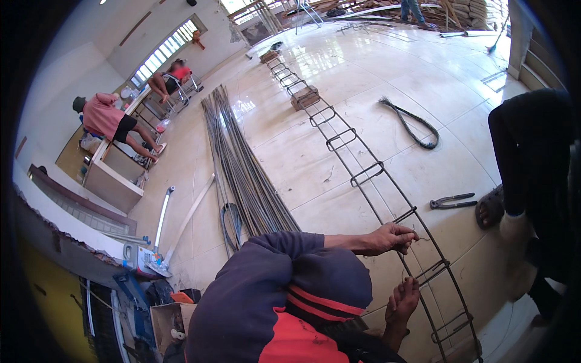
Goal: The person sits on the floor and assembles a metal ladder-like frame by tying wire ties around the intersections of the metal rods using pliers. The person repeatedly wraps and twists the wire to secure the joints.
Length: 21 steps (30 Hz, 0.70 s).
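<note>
My left hand [396,238] pinches a thin, bent tie wire [423,238] over a long steel rebar cage [363,175]. The cage has long rods with rectangular stirrups and runs from the lower right to the far middle of the floor. Close below, my right hand [402,300] has curled fingers at the near rod, beside a stirrup [431,272]. A thin curved wire shows at its fingertips, but I cannot tell what they grip. Pincers [452,201] lie on the tiles right of the cage. Farther off is a looped bundle of tie wire [423,130].
A brick block [304,97] props the cage. Long loose rods [248,163] lie to its left. At right, a dark-clothed leg with a sandalled foot [491,206] belongs to someone close by. Another person [106,115] leans at a counter; one sits in a chair [175,88].
</note>
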Tool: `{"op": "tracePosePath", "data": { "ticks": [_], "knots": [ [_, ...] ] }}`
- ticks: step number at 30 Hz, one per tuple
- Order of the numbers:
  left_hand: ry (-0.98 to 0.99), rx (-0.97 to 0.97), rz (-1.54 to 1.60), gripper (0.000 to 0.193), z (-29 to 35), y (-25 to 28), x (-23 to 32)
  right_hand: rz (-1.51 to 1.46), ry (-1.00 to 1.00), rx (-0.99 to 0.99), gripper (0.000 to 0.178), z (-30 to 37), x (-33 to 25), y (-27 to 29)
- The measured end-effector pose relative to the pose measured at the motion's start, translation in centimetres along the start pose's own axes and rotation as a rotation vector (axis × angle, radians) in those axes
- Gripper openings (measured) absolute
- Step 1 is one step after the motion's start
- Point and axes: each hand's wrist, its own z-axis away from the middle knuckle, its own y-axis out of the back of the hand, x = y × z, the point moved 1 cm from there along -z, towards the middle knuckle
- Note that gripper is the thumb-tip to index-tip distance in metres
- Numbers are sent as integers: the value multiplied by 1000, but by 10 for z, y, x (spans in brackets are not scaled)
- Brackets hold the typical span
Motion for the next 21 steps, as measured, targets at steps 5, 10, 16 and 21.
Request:
{"op": "tracePosePath", "data": {
  "ticks": [5,10,16,21],
  "knots": [
    [-27,169,81,33,-6,15,-8,72,-19,-178,20,1,-3,-2],
    [-15,154,72,32,-10,8,1,-356,-195,-95,30,5,-3,5],
    [61,111,121,30,-7,6,3,-766,-442,-285,33,8,-7,24],
    [-13,218,19,30,-12,17,-7,75,-209,-154,30,23,-4,-7]
  ]
}}
